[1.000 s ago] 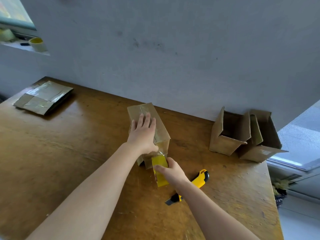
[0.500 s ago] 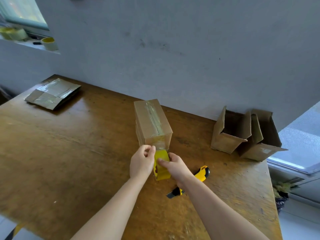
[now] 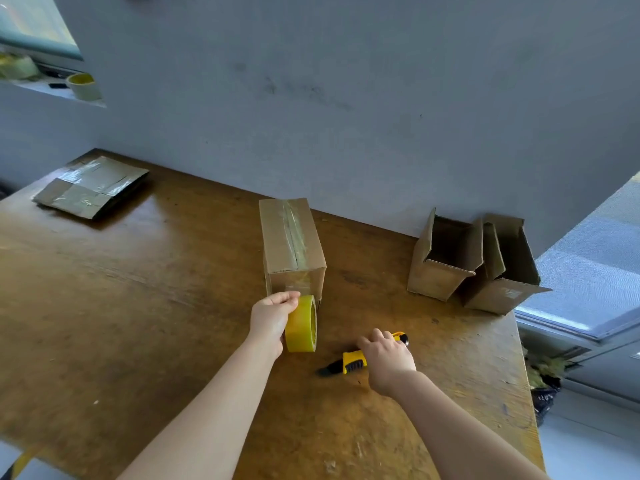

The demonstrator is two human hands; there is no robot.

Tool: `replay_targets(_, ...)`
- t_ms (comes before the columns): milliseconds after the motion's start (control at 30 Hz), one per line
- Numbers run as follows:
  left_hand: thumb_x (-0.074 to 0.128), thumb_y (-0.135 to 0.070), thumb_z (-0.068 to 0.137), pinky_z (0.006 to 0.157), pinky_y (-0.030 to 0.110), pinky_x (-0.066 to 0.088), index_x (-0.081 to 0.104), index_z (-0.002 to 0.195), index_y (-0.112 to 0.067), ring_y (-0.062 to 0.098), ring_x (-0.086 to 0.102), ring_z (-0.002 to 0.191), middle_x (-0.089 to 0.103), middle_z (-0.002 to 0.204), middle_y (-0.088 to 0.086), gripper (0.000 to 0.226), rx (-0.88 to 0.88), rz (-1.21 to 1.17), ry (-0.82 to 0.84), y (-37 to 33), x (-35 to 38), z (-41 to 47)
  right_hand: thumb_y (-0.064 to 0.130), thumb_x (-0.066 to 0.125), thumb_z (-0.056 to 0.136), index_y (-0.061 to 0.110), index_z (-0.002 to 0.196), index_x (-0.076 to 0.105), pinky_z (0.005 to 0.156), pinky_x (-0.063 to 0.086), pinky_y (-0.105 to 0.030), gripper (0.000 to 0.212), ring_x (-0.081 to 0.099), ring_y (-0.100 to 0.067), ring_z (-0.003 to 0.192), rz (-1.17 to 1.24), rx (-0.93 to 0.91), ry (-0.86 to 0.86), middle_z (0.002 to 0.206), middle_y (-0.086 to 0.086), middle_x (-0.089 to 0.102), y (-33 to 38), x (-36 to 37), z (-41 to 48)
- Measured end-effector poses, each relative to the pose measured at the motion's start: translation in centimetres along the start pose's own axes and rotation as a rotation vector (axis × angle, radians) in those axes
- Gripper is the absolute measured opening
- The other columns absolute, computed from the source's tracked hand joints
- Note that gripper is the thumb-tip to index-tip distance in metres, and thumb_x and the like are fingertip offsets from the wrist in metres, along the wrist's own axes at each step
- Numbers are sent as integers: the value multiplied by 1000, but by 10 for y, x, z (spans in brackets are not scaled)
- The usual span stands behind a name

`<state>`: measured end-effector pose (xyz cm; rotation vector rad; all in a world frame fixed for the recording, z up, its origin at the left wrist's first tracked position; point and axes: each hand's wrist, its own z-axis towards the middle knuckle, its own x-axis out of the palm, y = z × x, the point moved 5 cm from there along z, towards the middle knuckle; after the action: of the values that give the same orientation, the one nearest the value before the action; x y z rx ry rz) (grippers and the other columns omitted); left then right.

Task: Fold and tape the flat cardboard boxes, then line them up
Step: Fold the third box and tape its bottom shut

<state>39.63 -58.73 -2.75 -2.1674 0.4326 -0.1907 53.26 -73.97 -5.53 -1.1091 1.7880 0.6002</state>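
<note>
- Cardboard first: the taped box [image 3: 292,247] is standing on the table [image 3: 138,323], toward the far edge and close to the wall [image 3: 346,98]. Clear tape is running along its top seam and down over the near face.
- Your left hand [image 3: 272,322] is gripping the yellow roll [image 3: 301,329], with the fingers curling over its top edge and the palm against its left side (the roll is standing on edge, its hole facing right).
- You are holding the roll low, just in front of the box's near face. Whether a strip of tape is joining the two, I cannot tell.
- Your right hand [image 3: 388,358] is lying over the knife [image 3: 353,363], with the fingers curling round the far end of the yellow handle. The dark tip is sticking out to the left, free of the hand.
- That knife is lying flat on the table, to the right of the roll and apart from it.
- At the far right an open box [image 3: 445,258] is sitting against the wall with its flaps up, touching a second open box [image 3: 502,278] on its right.
- Flat boxes [image 3: 91,187] are lying in a low stack at the far left corner, well apart from the taped box, with tape shining on the top one.
- Up on the sill [image 3: 41,90] at the left, a spare roll [image 3: 83,86] is sitting upright.
</note>
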Motion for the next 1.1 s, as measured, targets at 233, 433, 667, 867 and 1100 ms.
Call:
replay_targets(233, 66, -17, 90, 102, 50, 44, 71, 88, -23, 27, 52, 111, 60, 114, 2, 9, -2, 35, -8, -2, -4, 1, 2, 48, 94, 19, 130, 52, 86, 45, -34, 39, 54, -26, 114, -171, -119, -61, 125, -6, 55, 4, 0, 5)
replay_targets(433, 68, -24, 88, 103, 48, 42, 67, 115, -18, 25, 50, 110, 56, 117, 1, 28, -4, 39, -14, -4, -9, 4, 4, 51, 93, 20, 130, 52, 75, 52, -33, 40, 60, -27, 107, -17, -123, -44, 124, -5, 56, -5, -1, 9)
replay_targets(667, 67, -27, 89, 103, 53, 43, 65, 117, -18, 30, 52, 114, 59, 121, 5, 29, 18, 61, -49, -13, -18, 6, 21, 47, 92, 17, 106, 45, 58, 38, -32, 15, 50, -22, 69, 364, -126, -420, 93, 1, 52, -3, -55, -4)
replay_targets(867, 63, -28, 92, 99, 49, 45, 66, 111, -17, 30, 54, 108, 61, 115, 7, 22, 46, 111, -61, -12, -21, 5, 42, 35, 99, 23, 104, 45, 48, 36, -26, 23, 51, -14, 60, 300, -188, -523, 81, 5, 55, 40, -94, -7)
replay_targets(1100, 61, -29, 94, 85, 35, 40, 62, 110, -17, 22, 49, 101, 55, 107, 1, 20, 115, 160, -92, -15, -22, 5, 50, 25, 102, 19, 115, 51, 53, 44, -28, 42, 56, -18, 65, 14, -119, -472, 81, 2, 58, 64, -122, 3)
